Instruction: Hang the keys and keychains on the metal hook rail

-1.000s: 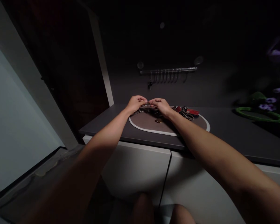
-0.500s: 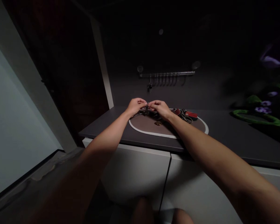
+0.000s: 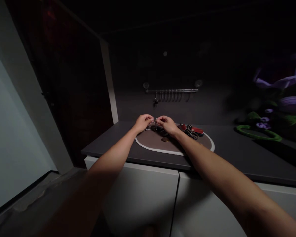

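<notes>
My left hand (image 3: 143, 123) and my right hand (image 3: 167, 125) meet above the back of an oval brown mat (image 3: 150, 141) with a white rim. Between their pinched fingertips is a small metal key ring (image 3: 155, 121), gripped from both sides; its details are too small and dark to make out. Beneath the hands lie dark metal items, partly hidden. Just right of my right hand is a pile of keys and cords (image 3: 191, 132) with a red tag (image 3: 197, 131). A small brass-coloured item (image 3: 165, 139) rests on the mat below my right wrist.
A clear hook rail (image 3: 172, 90) is fixed to the dark back wall, with a small bunch of keys (image 3: 156, 103) on its left hook. Purple flowers with a green ring-shaped base (image 3: 259, 133) stand at the right of the grey counter (image 3: 227, 154). White cabinet doors (image 3: 140, 194) are below.
The view has tilted up, so the rail, mat and hands appear lower. Both hands still pinch the key ring, their fingertips slightly further apart.
</notes>
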